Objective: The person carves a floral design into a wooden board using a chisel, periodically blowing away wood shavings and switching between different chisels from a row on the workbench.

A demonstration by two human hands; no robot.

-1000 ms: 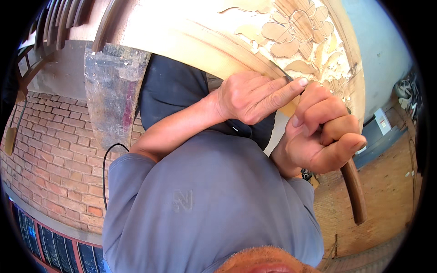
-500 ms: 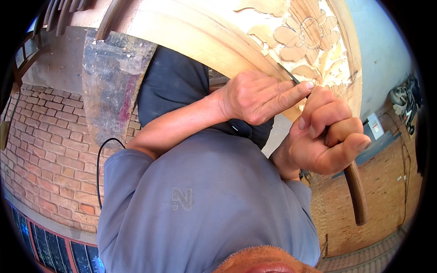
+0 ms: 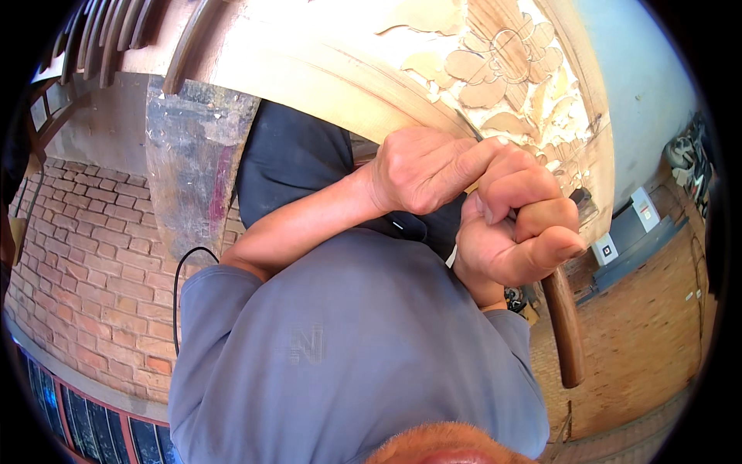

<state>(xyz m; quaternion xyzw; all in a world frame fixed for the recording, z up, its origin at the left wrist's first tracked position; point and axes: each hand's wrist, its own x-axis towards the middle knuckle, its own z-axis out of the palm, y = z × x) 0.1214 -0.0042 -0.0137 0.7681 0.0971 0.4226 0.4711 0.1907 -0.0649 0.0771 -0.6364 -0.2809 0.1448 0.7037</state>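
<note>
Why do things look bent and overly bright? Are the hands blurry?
Head view: fisheye bending curves the red-framed panes, lower left; head view: glare washes out part of the wooden panel; head view: left hand and right hand look fairly clear.

Brick paving (image 3: 97, 271) spreads left beside a black cable (image 3: 177, 298); perhaps bags (image 3: 686, 164) heap far right.

Glare bleaches the wooden board (image 3: 286, 50) while fisheye distortion bows the edges.

Right hand (image 3: 522, 213): fingers (image 3: 547, 218) curled into a grip. Left hand (image 3: 421, 170): index finger (image 3: 475, 161) extended just beside the grip.
</note>
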